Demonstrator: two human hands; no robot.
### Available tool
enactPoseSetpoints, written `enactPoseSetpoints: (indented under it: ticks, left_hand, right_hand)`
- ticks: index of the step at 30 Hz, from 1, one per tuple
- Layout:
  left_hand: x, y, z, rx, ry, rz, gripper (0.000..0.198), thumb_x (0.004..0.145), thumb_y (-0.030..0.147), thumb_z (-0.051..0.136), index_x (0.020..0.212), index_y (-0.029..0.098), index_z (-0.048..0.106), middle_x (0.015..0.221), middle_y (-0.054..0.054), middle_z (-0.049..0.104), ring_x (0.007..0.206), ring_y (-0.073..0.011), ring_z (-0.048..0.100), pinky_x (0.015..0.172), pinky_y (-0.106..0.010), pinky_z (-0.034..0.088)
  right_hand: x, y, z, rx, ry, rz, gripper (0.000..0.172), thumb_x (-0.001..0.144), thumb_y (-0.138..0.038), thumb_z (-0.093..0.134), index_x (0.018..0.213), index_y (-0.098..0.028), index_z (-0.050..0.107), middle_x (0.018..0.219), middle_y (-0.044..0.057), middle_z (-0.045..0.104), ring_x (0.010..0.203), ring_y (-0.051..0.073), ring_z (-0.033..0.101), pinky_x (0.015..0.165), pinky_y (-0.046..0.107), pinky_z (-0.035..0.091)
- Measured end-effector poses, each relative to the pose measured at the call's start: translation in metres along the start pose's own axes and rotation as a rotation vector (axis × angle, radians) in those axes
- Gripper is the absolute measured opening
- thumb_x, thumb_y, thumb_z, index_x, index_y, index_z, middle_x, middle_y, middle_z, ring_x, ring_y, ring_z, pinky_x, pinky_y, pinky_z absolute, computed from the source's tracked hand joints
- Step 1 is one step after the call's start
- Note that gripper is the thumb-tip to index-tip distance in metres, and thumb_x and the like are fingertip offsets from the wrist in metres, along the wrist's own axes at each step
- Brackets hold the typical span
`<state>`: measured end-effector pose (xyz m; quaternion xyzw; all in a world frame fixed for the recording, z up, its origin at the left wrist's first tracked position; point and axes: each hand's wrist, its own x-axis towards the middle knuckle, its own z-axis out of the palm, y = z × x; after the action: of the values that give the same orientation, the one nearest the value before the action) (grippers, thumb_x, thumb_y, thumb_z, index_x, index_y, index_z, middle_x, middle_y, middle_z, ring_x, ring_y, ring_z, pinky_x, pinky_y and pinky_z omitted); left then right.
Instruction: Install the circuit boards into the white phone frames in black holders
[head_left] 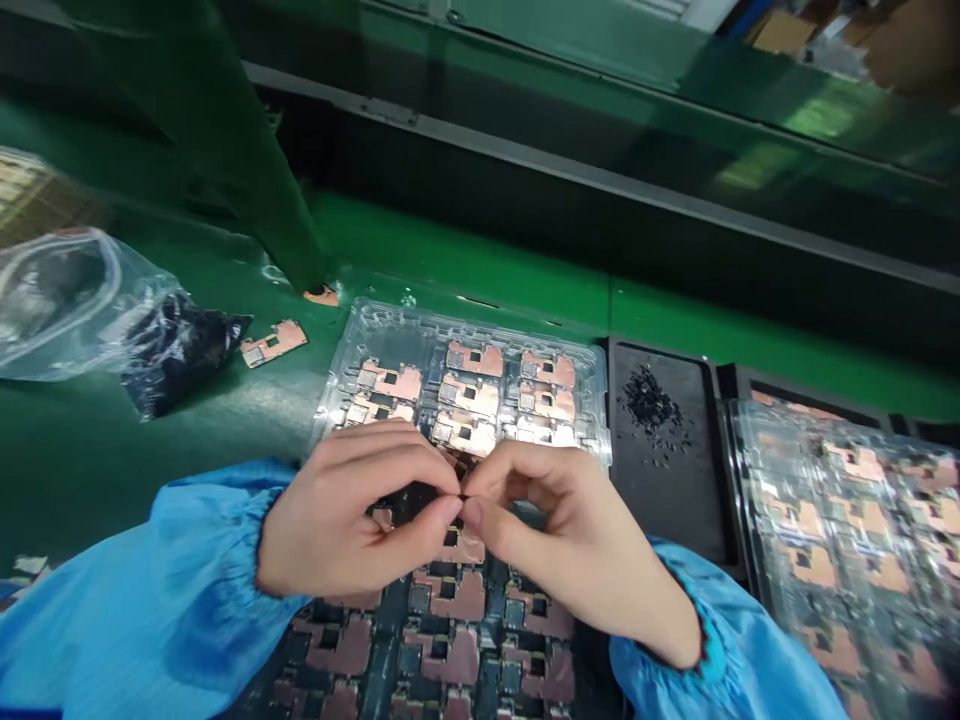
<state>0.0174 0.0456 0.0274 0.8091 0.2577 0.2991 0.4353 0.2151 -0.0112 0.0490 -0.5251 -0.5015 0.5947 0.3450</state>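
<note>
Fingertips [448,508] of left hand [349,510] and right hand [559,535] pressed together, apparently pinching a dark piece [411,503], just before a clear tray [465,312] of copper plates [466,398].

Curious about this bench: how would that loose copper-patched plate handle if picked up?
The loose copper-patched plate looks thin and flat, so probably light and stiff. Its cut-out windows may make it fragile. Flat on the green bench, it seems unlikely to roll, though its thin edge could be fiddly to lift.

lt blue sleeves [150,590], elastic cuffs [268,530], bare hands [352,515]
</note>
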Motion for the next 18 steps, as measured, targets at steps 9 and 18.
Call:
enactPoseSetpoints:
  ticks: [9,18]
  left_hand:
    - [-0.004,-0.012,0.006,0.09,-0.005,0.049,0.012,0.087,0.01,0.057,0.079,0.016,0.063,0.07,0.001,0.064,0.066,-0.0127,0.053,0.065,-0.029,0.043]
    - [-0.008,-0.01,0.009,-0.113,-0.069,-0.163,0.011,0.082,0.009,0.064,0.079,0.018,0.068,0.069,0.005,0.065,0.062,-0.0081,0.058,0.063,-0.019,0.045]
  right_hand:
    - [-0.01,0.005,0.001,-0.535,0.032,-0.224,0.008,0.096,-0.021,0.058,0.095,-0.024,0.065,0.082,-0.002,0.066,0.071,0.014,0.063,0.059,0.028,0.048]
    - [-0.011,0.009,0.002,-0.757,0.012,-0.293,0.014,0.1,-0.018,0.048,0.094,-0.025,0.058,0.084,0.0,0.067,0.071,0.016,0.068,0.056,0.027,0.053]
